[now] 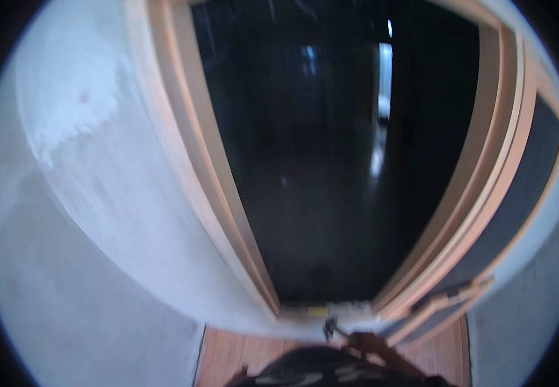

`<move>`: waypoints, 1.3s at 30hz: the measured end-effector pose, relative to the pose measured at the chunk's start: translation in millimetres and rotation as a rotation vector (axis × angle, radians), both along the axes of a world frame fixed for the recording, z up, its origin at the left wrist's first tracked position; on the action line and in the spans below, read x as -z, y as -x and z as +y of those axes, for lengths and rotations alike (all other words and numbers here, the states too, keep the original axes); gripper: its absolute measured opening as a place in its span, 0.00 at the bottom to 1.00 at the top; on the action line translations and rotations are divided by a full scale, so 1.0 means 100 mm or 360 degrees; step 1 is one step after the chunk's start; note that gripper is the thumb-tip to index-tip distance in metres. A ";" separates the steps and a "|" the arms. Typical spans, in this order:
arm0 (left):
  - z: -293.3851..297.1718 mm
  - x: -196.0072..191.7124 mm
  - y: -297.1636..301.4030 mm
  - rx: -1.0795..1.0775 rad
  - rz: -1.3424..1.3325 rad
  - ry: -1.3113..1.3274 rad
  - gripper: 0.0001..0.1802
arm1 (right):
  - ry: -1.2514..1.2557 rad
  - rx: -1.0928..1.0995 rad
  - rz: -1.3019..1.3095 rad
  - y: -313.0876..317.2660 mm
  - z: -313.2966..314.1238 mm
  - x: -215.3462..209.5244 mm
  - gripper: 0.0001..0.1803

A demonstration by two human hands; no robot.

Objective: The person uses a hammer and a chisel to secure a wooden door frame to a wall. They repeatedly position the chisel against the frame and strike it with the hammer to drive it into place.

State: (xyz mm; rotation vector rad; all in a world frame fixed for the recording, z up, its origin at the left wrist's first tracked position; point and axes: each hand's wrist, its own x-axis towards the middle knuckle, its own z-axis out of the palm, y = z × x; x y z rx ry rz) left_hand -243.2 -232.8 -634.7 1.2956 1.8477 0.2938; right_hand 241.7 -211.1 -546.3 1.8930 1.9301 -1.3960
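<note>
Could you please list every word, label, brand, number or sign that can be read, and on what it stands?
No text can be read.
The yellow patch at the foot of the wooden frame: too blurred to tell.
The hammer in the right hand: nothing legible.

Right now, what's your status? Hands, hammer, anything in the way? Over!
Right fingers around hammer. Left fingers barely showing, hold unclear. Yellow piece at wooden frame's foot, beyond hammer; can't tell if it blocks.
</note>
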 end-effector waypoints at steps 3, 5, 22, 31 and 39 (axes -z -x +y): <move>-0.34 0.12 0.28 0.0061 0.0036 0.0209 0.24 | -0.0511 -0.0076 -0.0194 0.01 -0.18 -0.06 0.38; -0.57 0.25 0.39 0.0024 0.0026 0.0369 0.24 | -0.0411 0.0221 0.0054 -0.05 -0.34 -0.01 0.33; -0.35 0.27 0.59 -0.0173 0.0152 0.0731 0.28 | 0.0091 0.0707 -0.0142 -0.29 -0.84 0.71 0.30; -0.02 0.14 0.22 0.0213 0.0078 0.0172 0.20 | -0.0013 0.0805 0.0026 -0.18 -0.44 0.44 0.29; 0.76 -0.97 -0.96 0.0512 -0.0475 -0.0093 0.22 | 0.0306 0.0958 0.0854 0.16 0.14 0.17 0.24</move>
